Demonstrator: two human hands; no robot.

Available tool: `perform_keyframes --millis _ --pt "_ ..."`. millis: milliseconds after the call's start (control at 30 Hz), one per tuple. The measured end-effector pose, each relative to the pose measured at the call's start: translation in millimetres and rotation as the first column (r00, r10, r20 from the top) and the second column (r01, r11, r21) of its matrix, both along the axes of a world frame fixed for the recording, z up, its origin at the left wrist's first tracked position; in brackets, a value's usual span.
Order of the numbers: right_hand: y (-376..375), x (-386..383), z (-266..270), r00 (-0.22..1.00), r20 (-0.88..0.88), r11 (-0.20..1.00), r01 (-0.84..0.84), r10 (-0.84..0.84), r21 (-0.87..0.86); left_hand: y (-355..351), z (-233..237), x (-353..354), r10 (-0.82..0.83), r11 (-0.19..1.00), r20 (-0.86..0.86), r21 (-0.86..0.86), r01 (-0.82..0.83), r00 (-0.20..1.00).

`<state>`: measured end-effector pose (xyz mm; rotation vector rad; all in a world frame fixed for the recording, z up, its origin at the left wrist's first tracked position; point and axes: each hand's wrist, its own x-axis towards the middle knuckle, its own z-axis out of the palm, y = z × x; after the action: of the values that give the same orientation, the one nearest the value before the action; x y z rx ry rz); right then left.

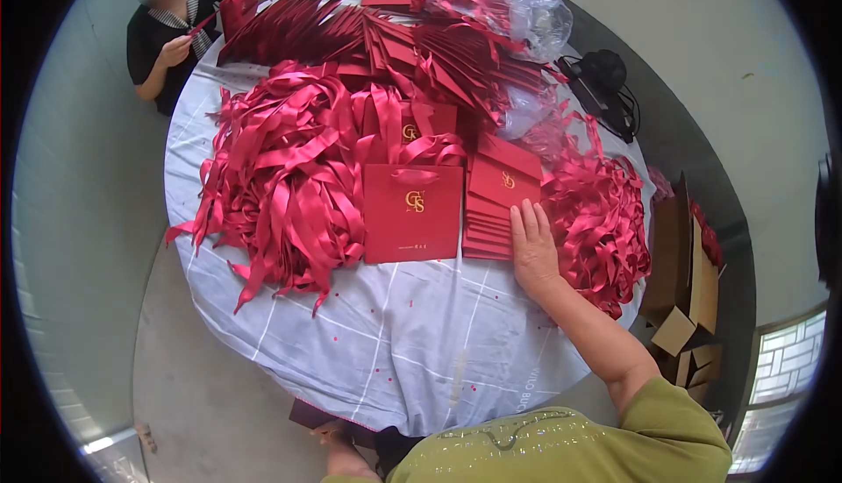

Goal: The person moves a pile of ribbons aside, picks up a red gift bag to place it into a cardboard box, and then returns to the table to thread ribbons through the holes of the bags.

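My right hand point(533, 246) lies with fingers stretched out at the right side of a stack of flat red paper bags point(502, 181) with gold lettering. Beside that stack a red gift bag point(413, 229) with a ribbon handle lies face up. More handled bags point(434, 119) lie behind it. A large heap of red ribbons point(285, 176) spreads on the left, and another ribbon heap point(605, 229) is close to my right forearm. Low down, my left hand point(331, 435) is by the table edge near a dark purple surface point(307, 415); its fingers are mostly hidden.
Rows of red bags point(386, 40) fill the back of the cloth-covered table point(351, 343). Clear plastic point(517, 10) and a black cap point(601, 71) lie at the back right. Across the table, a person point(171, 36) holds a red bag. Cardboard boxes point(684, 273) stand on the right.
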<state>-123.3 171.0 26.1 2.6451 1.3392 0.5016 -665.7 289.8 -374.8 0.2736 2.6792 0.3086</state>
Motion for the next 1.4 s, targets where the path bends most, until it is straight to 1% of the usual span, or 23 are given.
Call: perform_keyframes --millis 167,333,400,533,567,633,700,733,767,800,833,867,900,933,967,1000,1067,1100,1167,1200,1300,1367,1400 --pt "2.2 -1.2 8.1 0.999 0.009 0.999 -0.035 0.035 -0.007 50.4 3.0 -8.1 -0.368 0.919 0.146 -0.095 0.383 0.918" --pt "4.4 -3.7 10.6 1.000 -0.002 0.999 0.015 -0.015 -0.032 83.0 12.2 -51.8 -0.630 0.707 0.293 -0.166 0.687 0.719" --pt "5.4 -2.4 14.6 0.999 -0.035 0.999 0.009 -0.010 -0.045 78.8 16.6 -62.4 -0.690 0.607 0.368 -0.176 0.775 0.623" --pt "18.8 -10.3 58.4 0.979 -0.156 0.960 0.088 -0.133 -0.268 102.7 36.5 -77.5 -0.762 0.366 0.503 -0.185 0.912 0.408" --pt "22.7 -12.0 71.6 0.980 -0.160 0.962 0.075 -0.120 -0.262 108.3 41.1 -77.5 -0.768 0.306 0.536 -0.175 0.936 0.351" --pt "34.6 -19.1 104.6 0.927 -0.333 0.963 0.089 -0.173 -0.254 119.2 51.1 -74.6 -0.769 0.174 0.598 -0.147 0.974 0.228" --pt "42.0 -16.5 117.4 0.922 -0.384 0.990 0.001 -0.057 -0.144 126.6 65.4 -82.1 -0.753 0.024 0.651 -0.124 0.992 0.100" --pt "48.8 -15.2 122.9 0.904 -0.427 0.997 -0.043 0.008 -0.071 168.5 100.0 -66.3 -0.759 0.015 0.644 -0.131 0.991 0.097" --pt "57.2 -12.9 121.8 0.873 -0.477 0.994 -0.075 0.104 0.079 209.3 157.1 -52.2 -0.675 0.692 0.411 0.062 0.719 0.613" --pt "68.0 -10.4 114.8 0.821 -0.537 0.965 -0.058 0.193 0.257 263.2 139.1 -69.4 -0.845 0.482 -0.118 0.254 0.839 0.521" --pt "80.5 -7.7 104.1 0.766 -0.573 0.905 -0.026 0.290 0.424 283.9 242.4 1.6 -0.830 0.391 -0.186 0.479 0.786 0.526" --pt "95.1 -6.0 94.4 0.760 -0.568 0.864 0.016 0.317 0.503 300.4 312.6 52.3 -0.872 0.200 -0.220 0.655 0.729 0.437" --pt "108.9 -2.8 85.8 0.759 -0.556 0.815 0.059 0.338 0.576 313.7 356.2 97.2 -0.888 -0.027 -0.288 0.811 0.584 0.359" --pt "121.2 2.0 78.1 0.720 -0.620 0.782 0.175 0.313 0.598 306.9 410.4 152.3 -0.908 -0.189 -0.340 0.853 0.486 0.244" --pt "133.1 7.7 68.7 0.671 -0.677 0.740 0.283 0.302 0.611 293.4 456.1 196.7 -0.875 -0.401 -0.482 0.764 0.505 0.035" --pt "142.0 16.3 53.7 0.601 -0.737 0.689 0.391 0.311 0.610 277.8 483.8 236.5 -0.830 -0.546 -0.540 0.732 0.408 -0.143" --pt "153.9 25.5 59.7 0.504 -0.829 0.730 0.467 0.244 0.499 252.8 513.8 297.0 -0.530 -0.840 -0.682 0.501 0.207 -0.504" --pt "158.0 15.3 82.2 0.488 -0.857 0.749 0.504 0.164 0.430 237.2 518.8 316.5 -0.348 -0.937 -0.688 0.273 0.217 -0.636" --pt "163.9 24.5 55.4 0.382 -0.815 0.678 0.455 0.437 0.577 220.8 496.3 345.0 -0.159 -0.987 -0.591 0.066 0.149 -0.791" --pt "166.6 19.5 53.4 0.521 -0.741 0.652 0.392 0.424 0.649 218.7 484.5 349.6 -0.125 -0.989 -0.510 -0.001 0.146 -0.851" --pt "170.1 14.4 36.9 0.614 -0.704 0.664 0.364 0.357 0.653 227.2 455.5 353.2 0.005 -0.972 -0.498 -0.207 0.114 -0.867" --pt "171.1 11.1 28.5 0.656 -0.718 0.700 0.399 0.233 0.592 232.9 448.0 350.5 0.067 -0.971 -0.570 -0.227 0.078 -0.819" --pt "168.9 6.4 30.9 0.632 -0.758 0.719 0.450 0.164 0.530 235.8 448.8 348.7 0.086 -0.968 -0.581 -0.240 0.070 -0.809"
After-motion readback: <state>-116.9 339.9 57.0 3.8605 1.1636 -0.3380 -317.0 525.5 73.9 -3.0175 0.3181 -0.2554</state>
